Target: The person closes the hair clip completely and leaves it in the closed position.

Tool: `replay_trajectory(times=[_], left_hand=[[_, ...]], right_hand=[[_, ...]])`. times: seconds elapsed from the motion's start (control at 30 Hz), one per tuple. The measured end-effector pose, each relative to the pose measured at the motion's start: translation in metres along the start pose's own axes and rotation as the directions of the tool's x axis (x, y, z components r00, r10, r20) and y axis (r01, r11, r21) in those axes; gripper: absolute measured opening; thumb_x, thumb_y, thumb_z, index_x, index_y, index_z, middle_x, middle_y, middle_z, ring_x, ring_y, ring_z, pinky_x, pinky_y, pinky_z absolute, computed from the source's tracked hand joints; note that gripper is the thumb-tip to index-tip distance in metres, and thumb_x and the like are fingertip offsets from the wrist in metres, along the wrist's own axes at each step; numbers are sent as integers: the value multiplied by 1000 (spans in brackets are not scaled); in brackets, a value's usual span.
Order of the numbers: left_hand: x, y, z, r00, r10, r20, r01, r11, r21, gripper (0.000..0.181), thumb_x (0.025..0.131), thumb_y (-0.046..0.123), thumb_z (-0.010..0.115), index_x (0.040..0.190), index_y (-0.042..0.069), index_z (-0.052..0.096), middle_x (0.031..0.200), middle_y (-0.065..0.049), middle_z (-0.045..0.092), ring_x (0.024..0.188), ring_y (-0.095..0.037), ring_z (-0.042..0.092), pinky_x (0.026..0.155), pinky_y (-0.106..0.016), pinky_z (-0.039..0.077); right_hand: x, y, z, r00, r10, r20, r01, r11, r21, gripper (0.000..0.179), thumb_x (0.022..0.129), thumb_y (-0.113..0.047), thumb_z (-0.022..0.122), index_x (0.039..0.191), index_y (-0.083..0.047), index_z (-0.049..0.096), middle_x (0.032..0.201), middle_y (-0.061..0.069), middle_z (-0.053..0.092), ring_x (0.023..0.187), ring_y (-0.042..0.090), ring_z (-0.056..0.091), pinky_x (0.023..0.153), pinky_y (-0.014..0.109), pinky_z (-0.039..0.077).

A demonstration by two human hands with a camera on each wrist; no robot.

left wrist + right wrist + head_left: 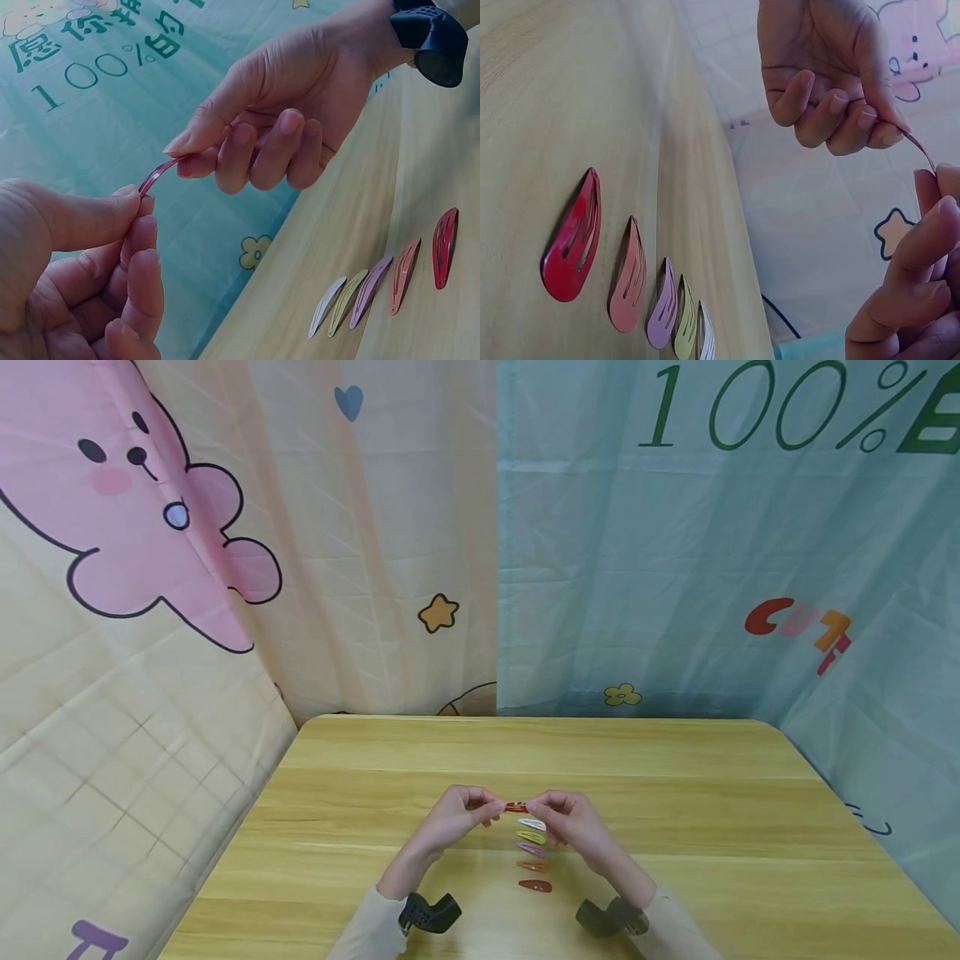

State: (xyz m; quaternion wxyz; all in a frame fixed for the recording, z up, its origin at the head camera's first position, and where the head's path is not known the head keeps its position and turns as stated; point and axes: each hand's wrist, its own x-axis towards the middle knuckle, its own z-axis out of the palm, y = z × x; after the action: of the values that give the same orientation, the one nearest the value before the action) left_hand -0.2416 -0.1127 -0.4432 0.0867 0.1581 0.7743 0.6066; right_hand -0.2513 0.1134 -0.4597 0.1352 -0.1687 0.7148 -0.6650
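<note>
A red snap hair clip point(516, 807) is held up above the table between both hands, and in the left wrist view it looks curved. My left hand point(465, 810) pinches one end between thumb and index finger. The other end is pinched the same way by my right hand point(576, 828). Below them a column of snap clips lies on the wood: white point(533, 824), yellow-green point(531, 837), purple point(532, 850), orange point(628, 289) and red point(571, 247). In the head view the white clip lies closest to the hands, just under the held one.
The wooden table point(337, 827) reaches back to a cream curtain point(375, 568) and a blue-green curtain point(637, 568). A dark wrist device point(431, 913) sits on the left wrist, with another point(611, 917) on the right.
</note>
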Motion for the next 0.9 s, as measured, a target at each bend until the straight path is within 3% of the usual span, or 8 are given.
replay_trajectory(times=[0.33, 0.57, 0.7, 0.9], left_hand=[[-1, 2, 2, 1000, -5, -29, 5, 1000, 20, 23, 93, 19, 64, 96, -3, 69, 87, -11, 66, 74, -18, 57, 76, -48, 46], [1, -1, 4, 999, -5, -47, 7, 999, 41, 20, 93, 16, 63, 95, -3, 70, 86, -11, 66, 73, -17, 56, 72, -43, 47], [-4, 12, 5, 998, 6, -61, -3, 999, 54, 18, 93, 12, 62, 94, -5, 69, 84, -7, 65, 74, -23, 57, 69, -37, 46], [-14, 34, 4, 994, 21, -106, -12, 996, 86, 16, 93, 11, 62, 94, -3, 69, 83, -5, 65, 75, -24, 57, 66, -30, 45]], right_hand=[[2, -2, -3, 999, 34, -23, -34, 999, -22, 29, 92, -22, 65, 101, 6, 66, 68, 7, 52, 49, 13, 41, 47, 25, 35], [5, 1, -5, 998, 62, -27, -62, 998, -17, 23, 92, -19, 65, 100, 3, 67, 77, 7, 60, 51, 14, 41, 48, 24, 34], [6, 3, -7, 998, 62, -18, -62, 998, -20, 24, 90, -20, 67, 98, 3, 67, 81, 11, 61, 51, 13, 42, 49, 23, 35], [7, 6, -13, 998, 55, 11, -55, 998, -19, 27, 91, -23, 66, 99, 2, 67, 73, 10, 55, 53, 13, 43, 50, 23, 36]])
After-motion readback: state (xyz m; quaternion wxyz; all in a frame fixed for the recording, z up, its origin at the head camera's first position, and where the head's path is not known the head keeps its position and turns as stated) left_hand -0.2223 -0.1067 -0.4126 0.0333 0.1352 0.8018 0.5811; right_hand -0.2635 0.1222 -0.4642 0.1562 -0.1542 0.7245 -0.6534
